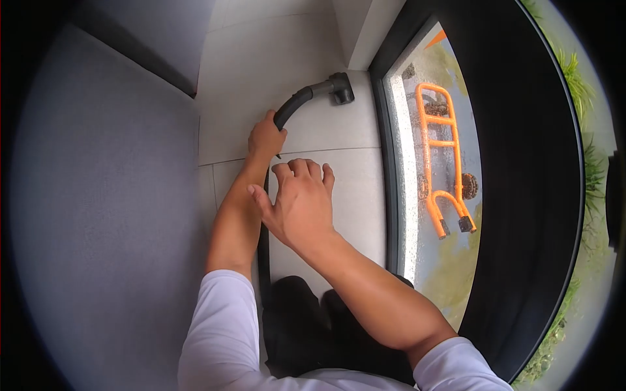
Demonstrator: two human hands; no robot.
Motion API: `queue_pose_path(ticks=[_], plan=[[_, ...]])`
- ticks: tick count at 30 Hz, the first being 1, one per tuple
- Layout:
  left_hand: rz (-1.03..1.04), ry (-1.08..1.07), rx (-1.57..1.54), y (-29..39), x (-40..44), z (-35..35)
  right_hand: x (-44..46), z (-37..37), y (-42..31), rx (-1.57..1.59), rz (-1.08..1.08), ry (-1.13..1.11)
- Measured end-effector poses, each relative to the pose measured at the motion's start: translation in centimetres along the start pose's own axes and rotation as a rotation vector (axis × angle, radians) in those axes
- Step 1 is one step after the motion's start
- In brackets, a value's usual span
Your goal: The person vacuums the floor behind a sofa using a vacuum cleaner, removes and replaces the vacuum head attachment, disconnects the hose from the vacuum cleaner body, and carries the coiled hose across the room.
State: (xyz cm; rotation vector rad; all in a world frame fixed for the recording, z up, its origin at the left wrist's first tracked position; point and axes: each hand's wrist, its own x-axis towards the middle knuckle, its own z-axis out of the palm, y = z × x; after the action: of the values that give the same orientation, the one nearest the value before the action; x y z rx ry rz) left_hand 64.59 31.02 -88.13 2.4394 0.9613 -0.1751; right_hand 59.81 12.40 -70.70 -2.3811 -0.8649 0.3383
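My left hand [266, 138] is wrapped round the grip of a black, curved vacuum cleaner handle [295, 105]. A dark nozzle [341, 89] at its far end rests on or just over the pale floor tiles. Behind my left forearm runs a narrow black hose [263, 254], partly hidden. My right hand [303, 202] hovers palm down above the floor, nearer to me, with its fingers bent but apart and nothing in them. How far it is from the hose is hard to judge.
A grey padded-looking panel [111, 195] stands along my left. To my right is a dark-framed glass pane [450, 274], with an orange wheeled frame [441, 143] visible through it. A white wall corner [368, 36] juts out ahead, beyond the nozzle.
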Motion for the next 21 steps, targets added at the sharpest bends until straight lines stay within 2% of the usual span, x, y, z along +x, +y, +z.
queue_pose_path(ticks=[3, 4, 7, 11, 16, 19, 21], plan=[[-0.316, 0.216, -0.244, -7.4, -6.9, 0.3, -0.9, 3.4, -1.8, -0.008, 0.010, 0.019], [-0.355, 0.315, -0.232, -10.4, -9.2, 1.6, -0.9, 3.7, -2.2, 0.012, 0.000, 0.026], [-0.445, 0.250, -0.416, -13.6, -14.8, 3.8, -0.5, 3.8, -2.9, 0.016, -0.004, 0.013], [-0.296, 0.131, -0.250, -8.5, -15.6, 4.2, -0.4, 3.9, -4.1, 0.055, -0.024, 0.011], [-0.010, 0.019, -0.111, 1.3, -7.4, 4.3, -0.9, 3.2, -4.2, 0.018, -0.051, 0.067], [0.054, 0.015, -0.105, 5.1, -2.1, 3.9, -1.4, 3.1, -3.9, 0.046, -0.077, 0.019], [0.062, 0.029, -0.108, 5.1, -0.3, 2.5, -1.9, 2.7, -3.1, 0.036, -0.026, 0.081]])
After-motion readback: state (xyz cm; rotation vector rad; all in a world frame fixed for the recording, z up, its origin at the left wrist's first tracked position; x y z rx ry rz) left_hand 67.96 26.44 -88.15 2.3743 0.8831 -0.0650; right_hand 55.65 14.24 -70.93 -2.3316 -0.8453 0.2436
